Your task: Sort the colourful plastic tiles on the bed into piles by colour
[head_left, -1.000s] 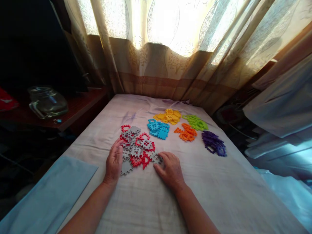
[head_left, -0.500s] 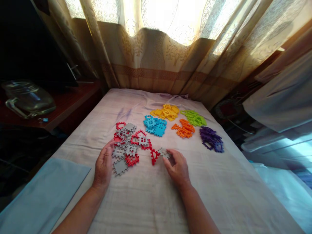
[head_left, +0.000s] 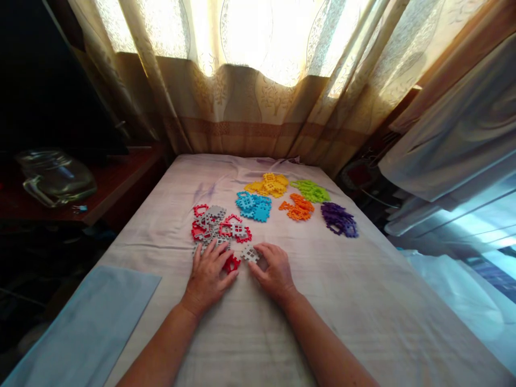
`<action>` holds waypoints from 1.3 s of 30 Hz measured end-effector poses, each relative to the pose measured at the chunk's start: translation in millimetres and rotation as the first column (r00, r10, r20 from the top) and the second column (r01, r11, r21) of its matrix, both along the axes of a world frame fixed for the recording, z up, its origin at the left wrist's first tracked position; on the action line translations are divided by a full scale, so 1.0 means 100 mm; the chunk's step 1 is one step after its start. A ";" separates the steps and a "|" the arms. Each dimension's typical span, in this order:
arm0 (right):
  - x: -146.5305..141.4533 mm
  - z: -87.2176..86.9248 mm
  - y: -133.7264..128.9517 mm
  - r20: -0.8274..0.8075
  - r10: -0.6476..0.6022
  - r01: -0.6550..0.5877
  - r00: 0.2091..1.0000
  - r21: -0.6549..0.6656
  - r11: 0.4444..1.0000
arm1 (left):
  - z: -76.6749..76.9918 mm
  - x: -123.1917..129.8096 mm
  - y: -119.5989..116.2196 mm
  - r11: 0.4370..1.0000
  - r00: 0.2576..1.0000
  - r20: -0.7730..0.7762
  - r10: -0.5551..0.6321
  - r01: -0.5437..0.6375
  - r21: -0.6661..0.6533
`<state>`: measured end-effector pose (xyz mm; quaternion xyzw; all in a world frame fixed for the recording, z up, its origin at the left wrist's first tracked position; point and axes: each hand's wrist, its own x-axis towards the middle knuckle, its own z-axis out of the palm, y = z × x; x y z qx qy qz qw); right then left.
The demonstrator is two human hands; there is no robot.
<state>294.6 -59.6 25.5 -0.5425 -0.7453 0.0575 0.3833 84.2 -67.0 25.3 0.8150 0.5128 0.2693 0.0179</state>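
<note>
Near the middle of the bed, my right hand pinches a grey notched window tile between thumb and fingers. My left hand lies palm down with fingers spread over the near end of a mixed pile of grey and red interlocking plastic tiles. One red tile shows between its thumb and forefinger, partly covered. Beyond the fingers, the pile includes a red frame tile and a grey window tile resting on red ones.
Sorted tile piles lie farther back: blue, yellow, green, orange and purple. A pale blue cloth covers the left edge. A glass jug stands on the side table.
My left hand has moved right from beside the pile onto its near tiles, fingers now spread. My right hand has shifted left with the grey tile, closer to the pile. The view has tilted slightly.
</note>
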 end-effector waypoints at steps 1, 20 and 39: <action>0.04 -0.01 0.02 0.029 -0.030 0.030 0.999 0.013 0.999 | -0.01 0.00 0.00 1.000 1.000 -0.004 -0.002 0.002 0.001; -0.11 0.10 0.49 0.158 0.001 -0.001 0.987 -0.005 1.000 | 0.08 -0.39 0.26 0.874 0.439 0.771 0.462 -0.374 -0.310; 0.09 0.07 0.62 0.062 -0.040 0.037 0.997 0.055 0.998 | -0.01 -0.39 0.28 0.875 0.471 0.740 0.480 -0.316 -0.367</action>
